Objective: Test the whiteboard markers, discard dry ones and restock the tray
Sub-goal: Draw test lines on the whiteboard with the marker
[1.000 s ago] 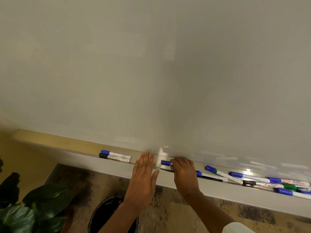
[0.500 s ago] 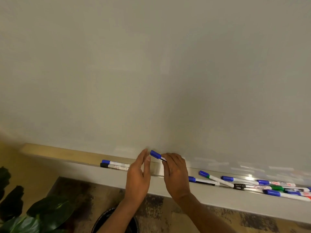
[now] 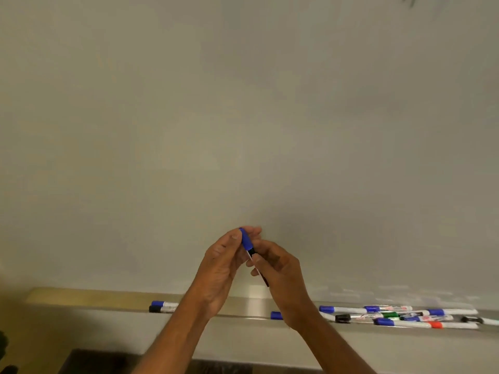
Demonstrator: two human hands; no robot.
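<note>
Lifting a blue-capped marker [image 3: 247,240] clear of the tray [image 3: 251,303], a person starts another check at the whiteboard [image 3: 243,117]. A second ago the right hand lay over this marker on the ledge while the left rested flat-fingered against the tray's front edge. Now both hands have come up and met in front of the blank board, well above the tray. The left hand [image 3: 221,268] pinches the blue cap between thumb and fingertips. The right hand [image 3: 280,276] has its fingers curled round the barrel just below. The cap is on, so by my reading the pull that bares the tip is the step in hand. The board around the hands carries no stroke, and this marker's test looks not yet made.

The tray holds the rest of the stock. Toward its left end a pair of markers [image 3: 167,308], one blue-capped and one black-capped, lies side by side and touching, well apart from the others. Just beside the right wrist a lone blue cap [image 3: 276,315] shows, its barrel hidden by the arm. Further right sits a loose heap of markers [image 3: 388,315], several crossing one another, with blue, black, green and red among them. Which of these have been tested cannot be told from where I stand.
</note>
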